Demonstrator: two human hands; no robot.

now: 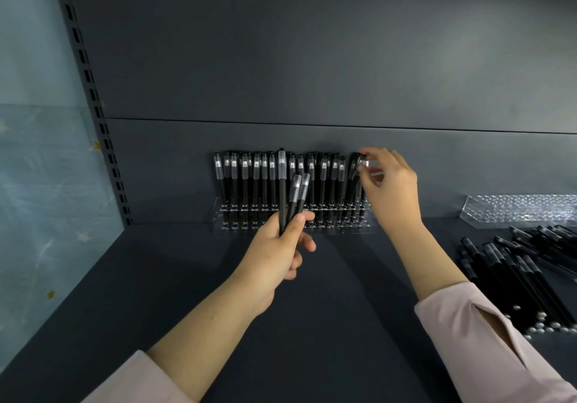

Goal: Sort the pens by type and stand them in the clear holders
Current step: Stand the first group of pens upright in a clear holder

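A clear holder (218,215) stands against the shelf's back wall, with several black pens with clear caps (256,177) upright in it. My left hand (274,252) grips three black pens (292,196) upright in front of the holder's middle. My right hand (390,187) is at the holder's right end and pinches the cap of a slightly tilted black pen (356,174) standing there. A loose pile of black pens (515,265) lies flat on the shelf at the right.
A second clear holder (515,209) with no pens in it sits at the back right, behind the pile. The dark shelf floor (156,277) meets a slotted upright (93,102) and a blue wall on the left.
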